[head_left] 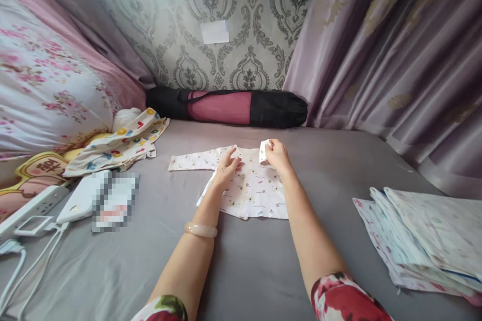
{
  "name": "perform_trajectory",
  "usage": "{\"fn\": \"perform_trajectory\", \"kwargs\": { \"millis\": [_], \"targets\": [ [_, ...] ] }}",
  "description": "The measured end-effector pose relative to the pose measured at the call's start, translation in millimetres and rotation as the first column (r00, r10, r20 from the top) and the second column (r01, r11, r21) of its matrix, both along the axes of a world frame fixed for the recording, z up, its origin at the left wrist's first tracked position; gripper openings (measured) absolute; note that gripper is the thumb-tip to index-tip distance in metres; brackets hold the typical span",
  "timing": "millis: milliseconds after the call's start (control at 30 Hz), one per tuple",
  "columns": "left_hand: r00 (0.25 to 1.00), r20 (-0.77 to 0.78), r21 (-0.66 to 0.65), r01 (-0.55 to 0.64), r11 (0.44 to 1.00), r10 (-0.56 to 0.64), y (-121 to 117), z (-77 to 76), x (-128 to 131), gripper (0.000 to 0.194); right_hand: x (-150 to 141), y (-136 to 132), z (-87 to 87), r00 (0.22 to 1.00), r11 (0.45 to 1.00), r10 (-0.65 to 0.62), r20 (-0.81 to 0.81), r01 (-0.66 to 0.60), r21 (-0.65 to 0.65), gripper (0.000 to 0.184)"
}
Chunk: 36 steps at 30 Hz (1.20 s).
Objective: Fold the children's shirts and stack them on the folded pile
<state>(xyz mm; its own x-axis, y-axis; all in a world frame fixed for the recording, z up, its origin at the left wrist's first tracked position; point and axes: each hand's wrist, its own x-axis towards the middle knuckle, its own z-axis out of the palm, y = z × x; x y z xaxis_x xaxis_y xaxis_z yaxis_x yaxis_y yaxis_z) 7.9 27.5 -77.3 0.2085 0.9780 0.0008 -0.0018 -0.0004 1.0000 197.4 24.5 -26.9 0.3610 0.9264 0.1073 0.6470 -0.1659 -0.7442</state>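
A small white baby shirt (259, 193) with a tiny scattered print lies spread on the grey sheet. Its left-hand sleeve stretches out flat toward the left. My left hand (227, 168) rests on the upper left part of the shirt, fingers apart. At the upper right of the shirt, my right hand (276, 154) pinches a piece of the same printed cloth, which looks like the other sleeve folded inward. My right fingers partly hide that piece. A pale bangle (201, 229) circles my left forearm.
Folded printed clothes (429, 235) are stacked at the right. On the left lie a power strip (33, 208), cables, a white box-shaped device (85, 198), a blurred object and a colourful printed cloth (116, 148). A long black and red bag (226, 107) lies along the patterned wall.
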Motion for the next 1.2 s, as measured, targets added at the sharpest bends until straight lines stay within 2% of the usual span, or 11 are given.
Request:
{"fn": "perform_trajectory", "kwargs": {
  "millis": [67, 133, 267, 400, 567, 667, 833, 1000, 1200],
  "targets": [
    [0.999, -0.004, 0.004, 0.036, 0.999, -0.036, 0, 4.0, 1, 0.060, -9, 0, -5.0, 1.000, 1.000, 0.025, -0.007, -0.025, -0.017, 0.038],
    [0.998, -0.022, 0.001, 0.052, 0.999, -0.052, 2, 7.6, 3, 0.059, -18, 0, -9.5, 0.994, 0.993, 0.109, -0.031, -0.110, -0.049, 0.039],
    [0.990, -0.125, 0.042, 0.072, 0.997, -0.067, 3, 11.6, 6, 0.055, -33, -3, -13.1, 0.938, 0.928, 0.343, -0.050, -0.347, -0.133, 0.041],
    [0.984, -0.157, 0.076, 0.099, 0.992, -0.086, 6, 7.6, 7, 0.053, -36, -7, -9.0, 0.895, 0.884, 0.446, -0.011, -0.442, -0.153, 0.041],
    [0.959, -0.261, 0.166, 0.160, 0.973, -0.113, 15, -4.9, 7, 0.046, -34, -11, -4.9, 0.915, 0.913, 0.388, 0.108, -0.366, -0.179, 0.042],
    [0.947, -0.321, 0.244, 0.098, 0.965, -0.015, 18, -6.9, 8, 0.039, -36, -14, -6.6, 0.920, 0.928, 0.346, 0.183, -0.308, -0.208, 0.045],
    [0.897, -0.425, 0.336, 0.027, 0.942, 0.126, 17, -3.2, 7, 0.032, -42, -15, -17.2, 0.882, 0.912, 0.383, 0.275, -0.313, -0.267, 0.053],
    [0.836, -0.522, 0.420, 0.077, 0.904, 0.171, 16, -4.3, 1, 0.032, -46, -17, -30.8, 0.883, 0.889, 0.377, 0.280, -0.260, -0.378, 0.066],
    [0.722, -0.666, 0.454, 0.192, 0.870, 0.188, 16, -9.0, -2, 0.032, -44, -20, -35.4, 0.875, 0.902, 0.334, 0.350, -0.188, -0.389, 0.069]
  ]
}}
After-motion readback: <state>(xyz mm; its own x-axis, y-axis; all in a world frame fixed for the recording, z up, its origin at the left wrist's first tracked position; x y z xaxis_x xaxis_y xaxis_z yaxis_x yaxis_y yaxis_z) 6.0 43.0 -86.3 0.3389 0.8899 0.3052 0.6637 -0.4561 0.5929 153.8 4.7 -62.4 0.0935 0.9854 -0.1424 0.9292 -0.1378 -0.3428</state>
